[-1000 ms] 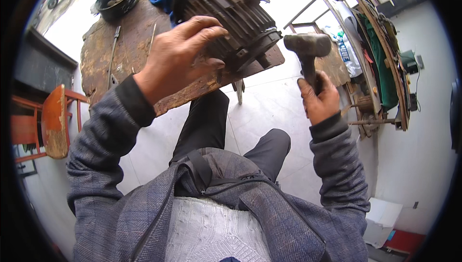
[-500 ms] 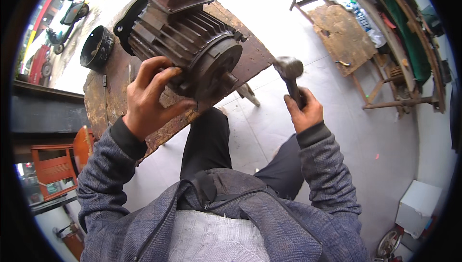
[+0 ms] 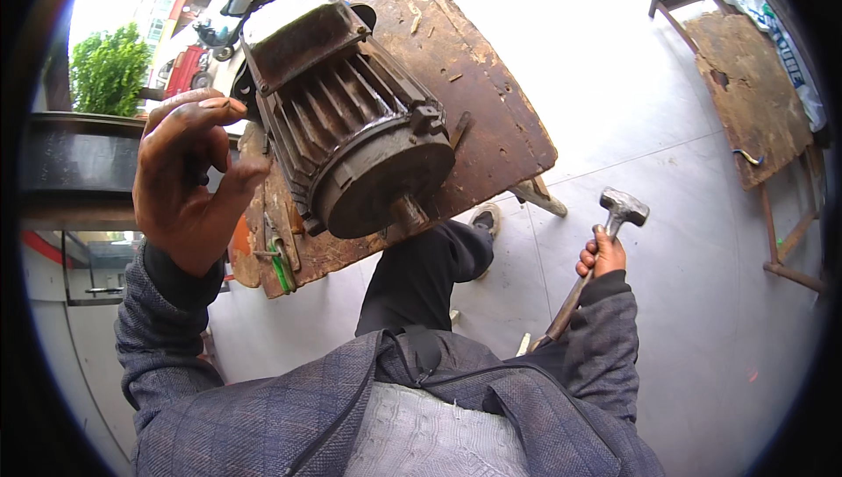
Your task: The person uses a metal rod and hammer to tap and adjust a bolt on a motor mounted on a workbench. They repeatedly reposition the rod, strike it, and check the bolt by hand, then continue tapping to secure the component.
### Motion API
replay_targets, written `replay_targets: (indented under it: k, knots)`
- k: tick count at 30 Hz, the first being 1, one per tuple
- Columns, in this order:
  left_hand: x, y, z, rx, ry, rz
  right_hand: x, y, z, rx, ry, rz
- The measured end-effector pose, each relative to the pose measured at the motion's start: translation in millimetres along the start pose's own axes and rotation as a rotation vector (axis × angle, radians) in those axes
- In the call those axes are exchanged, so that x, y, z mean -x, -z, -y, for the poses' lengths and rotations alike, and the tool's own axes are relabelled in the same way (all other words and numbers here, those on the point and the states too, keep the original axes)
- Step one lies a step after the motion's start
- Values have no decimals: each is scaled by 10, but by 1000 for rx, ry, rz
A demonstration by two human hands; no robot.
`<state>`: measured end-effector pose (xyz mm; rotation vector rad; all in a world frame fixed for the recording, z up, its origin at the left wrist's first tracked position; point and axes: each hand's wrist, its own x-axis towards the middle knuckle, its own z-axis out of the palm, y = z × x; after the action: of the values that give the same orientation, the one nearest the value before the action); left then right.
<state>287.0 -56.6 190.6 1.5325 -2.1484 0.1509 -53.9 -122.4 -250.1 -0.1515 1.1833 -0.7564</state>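
Note:
A dark, greasy electric motor (image 3: 355,117) with a finned housing lies on a worn wooden bench (image 3: 491,109). Its round end and short shaft face me, and the terminal box is on top. My left hand (image 3: 193,174) is raised beside the motor's left side, fingers curled but apart from the thumb, and I see nothing between them. Low on the right, my right hand (image 3: 603,258) grips a hammer (image 3: 624,207) just under its steel head, the wooden handle slanting down toward my lap.
A green-handled tool (image 3: 281,268) lies at the bench's near left corner. Behind the motor are wood chips (image 3: 415,17) on the bench top. To the far right stands a low wooden stand (image 3: 754,96) with metal legs. Outside, at the upper left, are a scooter (image 3: 230,17) and a bush (image 3: 107,69).
My left hand has come away from the motor, up and to the left. My right hand has lowered the hammer, moving right. The view has shifted too.

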Motion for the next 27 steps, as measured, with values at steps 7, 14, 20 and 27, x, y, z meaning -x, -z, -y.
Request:
replay_targets:
  k: [7, 14, 20, 27]
  knots:
    - [-631, -350, -236, -241, -191, 388, -192, 82, 58, -137, -103, 28]
    - [-1050, -913, -24, -221, -244, 819, -204, 0, 76, -167, -161, 57]
    - [-1194, -985, 119, -83, -253, 958, -213, -26, 114, -206, -184, 52]
    - [-1204, -927, 214, -4, -178, 994, -184, -15, 122, -202, -157, 47]
